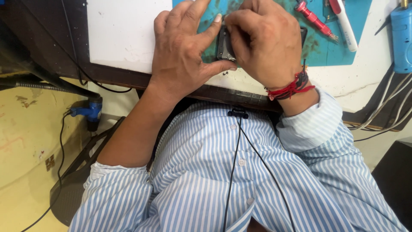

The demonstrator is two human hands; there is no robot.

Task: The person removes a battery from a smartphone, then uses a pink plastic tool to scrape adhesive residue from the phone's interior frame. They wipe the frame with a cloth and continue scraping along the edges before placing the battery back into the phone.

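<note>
Both my hands meet over a small dark phone (pixel 224 46) that lies on a teal work mat (pixel 326 53) at the near edge of a white bench. My left hand (pixel 184 51) grips the phone's left side between thumb and forefinger. My right hand (pixel 266 41) covers most of the phone, fingers curled down on it; whether it holds a small tool is hidden. Red threads circle my right wrist (pixel 292 88). A tiny dark screw (pixel 225 73) lies on the bench just below my left thumb.
A red-handled screwdriver (pixel 315 19) and a white pen-shaped tool (pixel 345 23) lie on the mat to the right. A blue device (pixel 402 38) with grey cables (pixel 386 116) sits at the far right. A blue fitting (pixel 88 111) and black cables hang under the bench on the left.
</note>
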